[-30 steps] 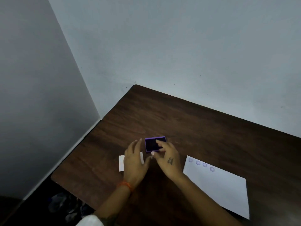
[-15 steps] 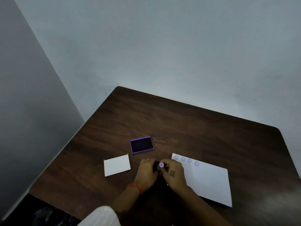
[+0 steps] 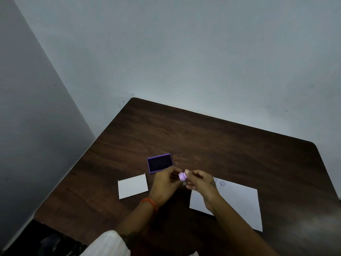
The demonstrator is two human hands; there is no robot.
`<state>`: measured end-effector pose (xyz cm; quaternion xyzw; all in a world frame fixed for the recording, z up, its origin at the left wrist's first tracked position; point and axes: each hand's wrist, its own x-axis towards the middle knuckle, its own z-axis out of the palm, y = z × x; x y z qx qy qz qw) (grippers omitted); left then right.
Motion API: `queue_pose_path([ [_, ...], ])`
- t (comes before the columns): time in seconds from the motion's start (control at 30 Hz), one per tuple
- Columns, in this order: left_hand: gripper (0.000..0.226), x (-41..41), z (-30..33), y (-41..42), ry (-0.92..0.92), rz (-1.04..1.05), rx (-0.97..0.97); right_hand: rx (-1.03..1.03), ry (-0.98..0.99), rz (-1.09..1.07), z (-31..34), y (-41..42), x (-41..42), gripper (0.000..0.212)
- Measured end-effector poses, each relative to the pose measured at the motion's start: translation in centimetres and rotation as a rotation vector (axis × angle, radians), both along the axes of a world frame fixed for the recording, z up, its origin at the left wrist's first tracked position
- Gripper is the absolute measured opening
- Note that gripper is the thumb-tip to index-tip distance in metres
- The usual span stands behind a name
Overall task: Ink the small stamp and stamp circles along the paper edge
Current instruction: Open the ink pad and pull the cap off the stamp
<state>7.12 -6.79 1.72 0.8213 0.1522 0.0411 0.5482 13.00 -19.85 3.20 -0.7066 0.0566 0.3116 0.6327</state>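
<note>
A small lilac stamp (image 3: pixel 182 176) is held above the table between the fingertips of both hands. My left hand (image 3: pixel 165 183) grips it from the left and my right hand (image 3: pixel 201 182) from the right. An open purple ink pad (image 3: pixel 160 163) with a dark inked face lies just behind my left hand. A white paper sheet (image 3: pixel 238 202) lies to the right, partly under my right forearm. Purple circle prints (image 3: pixel 222 183) show along its far edge, some hidden by my right hand.
A small white card (image 3: pixel 132 186) lies left of my hands on the dark wooden table (image 3: pixel 203 137). The table stands in a corner, with walls behind and to the left. Its left edge drops to a dark floor.
Both hands left the ink pad and came together nearer me, holding the stamp. The hands have since risen a little, and the view has shifted.
</note>
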Motion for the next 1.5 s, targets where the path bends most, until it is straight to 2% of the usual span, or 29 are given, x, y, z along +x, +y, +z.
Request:
queue_pose_path([
  [0.23, 0.022, -0.2, 0.6, 0.4, -0.013, 0.01, 0.004, 0.086, -0.044, 0.107, 0.6, -0.7, 0.3, 0.025],
  [0.33, 0.018, -0.1, 0.9, 0.2, -0.031, -0.014, 0.038, 0.045, -0.049, 0.104, 0.7, -0.8, 0.2, 0.022],
  [0.5, 0.02, 0.2, 0.8, 0.0, -0.031, -0.014, 0.04, 0.105, -0.022, 0.107, 0.7, -1.4, 0.6, 0.022],
  [0.63, 0.022, 0.4, 0.6, -0.1, -0.014, -0.023, 0.044, 0.074, -0.013, 0.1, 0.6, -1.4, 0.7, 0.01],
  [0.73, 0.022, 0.5, 0.2, 0.1, 0.015, -0.012, -0.012, 0.164, 0.113, 0.01, 0.7, -1.9, 1.3, 0.016],
  [0.83, 0.025, 0.5, -0.6, 0.3, 0.076, 0.038, -0.133, 0.358, 0.321, -0.105, 1.1, -2.6, 1.6, 0.02],
  [0.97, 0.026, 0.7, -1.6, 0.2, 0.218, 0.082, -0.273, 0.551, 0.49, -0.186, 1.5, -3.2, 1.5, 0.025],
  [1.17, 0.025, 0.4, -3.3, 0.3, 0.234, -0.074, -0.026, 0.653, 0.542, -0.165, 1.7, -3.3, 1.4, 0.022],
  [1.27, 0.035, 0.7, -3.5, 0.4, 0.233, -0.122, 0.149, 0.669, 0.538, -0.157, 1.8, -3.2, 1.6, 0.023],
  [1.4, 0.045, 0.8, -3.1, 1.2, 0.154, -0.013, 0.204, 0.693, 0.537, -0.15, 2.0, -2.9, 1.7, 0.026],
  [1.5, 0.048, 0.7, -2.5, 3.3, 0.044, 0.11, 0.374, 0.691, 0.513, -0.169, 2.0, -2.5, 1.9, 0.023],
])
